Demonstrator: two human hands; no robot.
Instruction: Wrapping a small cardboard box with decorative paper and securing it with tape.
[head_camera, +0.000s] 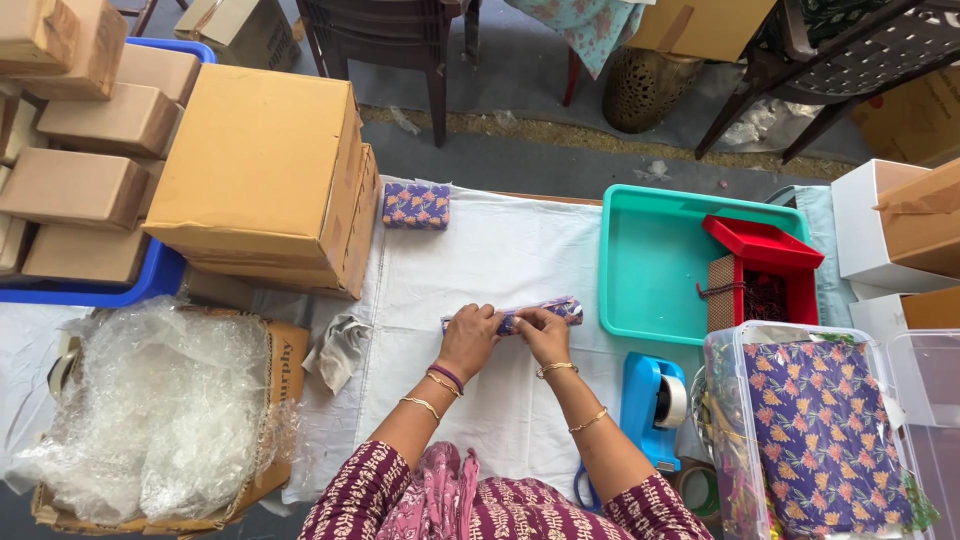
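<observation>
Centrally, left hand (468, 334) and right hand (543, 331) press closed fingers on the small floral-wrapped parcel (545, 311), pinning its paper flat against the worktop (500, 250).

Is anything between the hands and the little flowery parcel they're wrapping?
No. The left hand and right hand both already hold the parcel on the white cloth, with nothing visible between them.
</observation>
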